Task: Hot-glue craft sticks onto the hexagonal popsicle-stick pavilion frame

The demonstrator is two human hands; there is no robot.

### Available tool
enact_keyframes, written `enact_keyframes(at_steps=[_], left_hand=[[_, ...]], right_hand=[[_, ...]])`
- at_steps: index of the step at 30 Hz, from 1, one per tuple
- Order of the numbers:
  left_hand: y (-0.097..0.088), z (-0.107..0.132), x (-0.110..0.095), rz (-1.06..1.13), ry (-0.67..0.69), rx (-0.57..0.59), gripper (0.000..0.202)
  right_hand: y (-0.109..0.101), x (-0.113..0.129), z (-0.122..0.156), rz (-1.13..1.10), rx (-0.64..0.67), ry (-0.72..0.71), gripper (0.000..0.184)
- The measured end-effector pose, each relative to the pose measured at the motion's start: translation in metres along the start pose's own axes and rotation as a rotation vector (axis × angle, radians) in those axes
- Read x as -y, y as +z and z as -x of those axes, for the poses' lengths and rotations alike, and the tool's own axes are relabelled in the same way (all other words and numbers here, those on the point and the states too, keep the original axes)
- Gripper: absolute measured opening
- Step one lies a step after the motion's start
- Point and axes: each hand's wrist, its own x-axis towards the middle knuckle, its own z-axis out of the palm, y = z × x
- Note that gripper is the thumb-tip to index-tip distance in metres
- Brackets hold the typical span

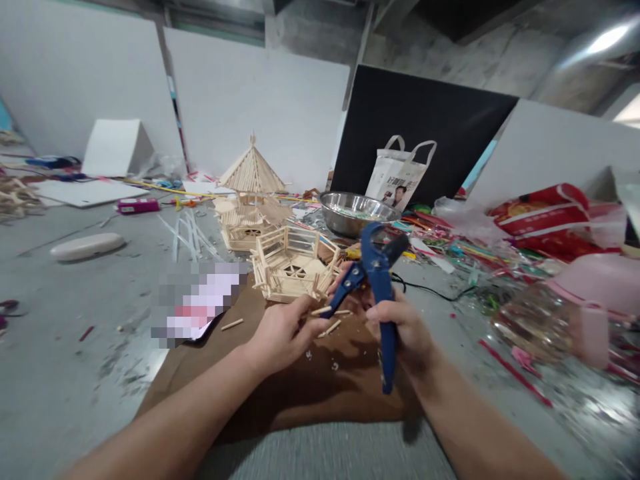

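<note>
My right hand point(406, 328) is wrapped around one handle of a blue pipe cutter point(381, 283), whose hooked jaw and dark blade stand apart and point up. Its other handle slants down toward my left hand point(285, 330). Between my left thumb and fingers is a short wooden stick point(321, 311). Just beyond the hands sits a low six-sided frame of wooden sticks point(285, 288) with railings. A brown sheet point(280, 403) lies under it and my hands. Several cut stick pieces point(233, 325) are scattered on this sheet.
Behind the frame stands a stick pavilion point(253, 175) with a pointed roof. A metal bowl point(345, 227) and a white bag point(397, 175) are at the back. A pink-lidded clear jug point(535, 320) is on the right, a white oval case point(87, 247) on the left.
</note>
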Motion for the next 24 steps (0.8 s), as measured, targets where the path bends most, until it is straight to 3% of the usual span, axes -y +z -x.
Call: enact_keyframes(at_steps=[5, 10, 24], left_hand=[[-0.004, -0.001, 0.002, 0.118, -0.003, -0.091, 0.027], [-0.004, -0.001, 0.005, 0.139, 0.032, -0.134, 0.026], [-0.004, 0.001, 0.009, 0.090, 0.075, -0.117, 0.028]], right_hand=[[-0.007, -0.017, 0.000, 0.226, -0.115, 0.061, 0.040], [0.010, -0.023, 0.002, 0.401, 0.055, -0.155, 0.051], [0.018, -0.017, 0.008, 0.455, 0.143, -0.164, 0.050]])
